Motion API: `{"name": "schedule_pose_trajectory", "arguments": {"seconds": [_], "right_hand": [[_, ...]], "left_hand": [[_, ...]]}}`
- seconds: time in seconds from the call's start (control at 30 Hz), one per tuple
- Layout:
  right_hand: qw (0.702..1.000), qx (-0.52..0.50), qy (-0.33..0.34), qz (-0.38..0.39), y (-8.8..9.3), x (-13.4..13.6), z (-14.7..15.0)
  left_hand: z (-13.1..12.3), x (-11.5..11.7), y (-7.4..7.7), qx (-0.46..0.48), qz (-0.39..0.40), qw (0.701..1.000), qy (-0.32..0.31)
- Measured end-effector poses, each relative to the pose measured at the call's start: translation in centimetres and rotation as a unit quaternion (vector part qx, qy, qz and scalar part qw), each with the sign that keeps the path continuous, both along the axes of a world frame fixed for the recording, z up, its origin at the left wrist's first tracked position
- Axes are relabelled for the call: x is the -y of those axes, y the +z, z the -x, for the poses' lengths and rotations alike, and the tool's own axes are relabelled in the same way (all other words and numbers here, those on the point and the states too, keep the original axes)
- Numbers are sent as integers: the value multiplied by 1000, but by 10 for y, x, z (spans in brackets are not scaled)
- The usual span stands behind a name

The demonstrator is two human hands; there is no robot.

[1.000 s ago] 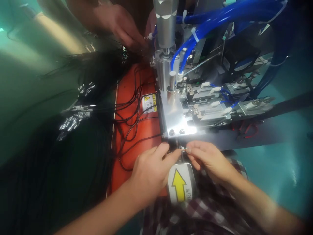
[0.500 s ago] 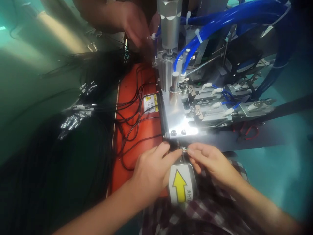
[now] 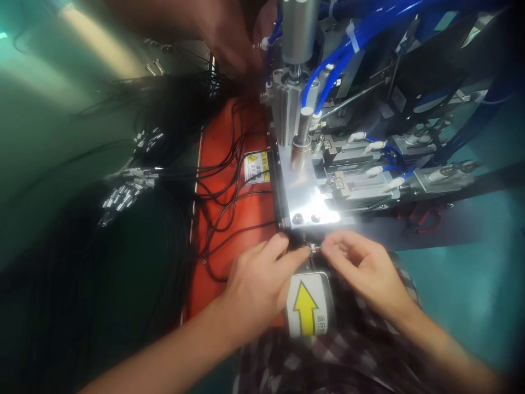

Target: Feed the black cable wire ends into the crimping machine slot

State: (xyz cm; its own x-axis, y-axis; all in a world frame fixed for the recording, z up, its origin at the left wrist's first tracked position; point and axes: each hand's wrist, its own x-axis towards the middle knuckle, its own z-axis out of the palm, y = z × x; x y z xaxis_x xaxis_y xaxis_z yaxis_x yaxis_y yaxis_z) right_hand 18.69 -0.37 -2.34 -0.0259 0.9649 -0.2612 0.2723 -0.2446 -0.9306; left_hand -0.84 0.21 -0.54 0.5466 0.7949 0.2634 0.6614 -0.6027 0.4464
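Observation:
My left hand (image 3: 256, 284) and my right hand (image 3: 365, 268) meet fingertip to fingertip at the front edge of a shiny metal machine plate (image 3: 305, 205). Both pinch a tiny metal connector (image 3: 315, 249) on a thin black cable, just below the plate's two bolts. The left fingers curl over a black cable on the orange panel (image 3: 223, 180). A label with a yellow arrow (image 3: 308, 303) lies directly under my hands.
A big heap of black cables with metal ends (image 3: 131, 186) fills the left. Blue air hoses (image 3: 361, 33) and a pneumatic cylinder (image 3: 297, 33) rise from the machine. Another person's hand (image 3: 229, 38) works at the top, behind the orange panel.
The view has shifted a little right and up. My hands keep pinching the connector and have edged closer to the plate. The other person's hand has moved slightly rightward.

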Motion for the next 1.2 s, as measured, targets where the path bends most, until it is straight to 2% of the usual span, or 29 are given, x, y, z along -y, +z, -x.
{"name": "schedule_pose_trajectory", "arguments": {"seconds": [0.37, 0.6, 0.93, 1.1, 1.2], "right_hand": [[999, -40, 24, 29, 0, 4, 0], [999, -21, 31, 8, 1, 2, -1], [999, -3, 29, 24, 2, 4, -1], [994, -13, 11, 107, 11, -2, 1], [985, -52, 28, 161, 16, -8, -1]], "left_hand": [[1, 0, -1, 8, -5, 1000, -4], [0, 0, -1, 10, -3, 1000, -3], [1, -1, -3, 13, -4, 1000, -2], [0, -1, -1, 15, -7, 1000, 1], [-1, -2, -1, 12, -9, 1000, 0]]}}
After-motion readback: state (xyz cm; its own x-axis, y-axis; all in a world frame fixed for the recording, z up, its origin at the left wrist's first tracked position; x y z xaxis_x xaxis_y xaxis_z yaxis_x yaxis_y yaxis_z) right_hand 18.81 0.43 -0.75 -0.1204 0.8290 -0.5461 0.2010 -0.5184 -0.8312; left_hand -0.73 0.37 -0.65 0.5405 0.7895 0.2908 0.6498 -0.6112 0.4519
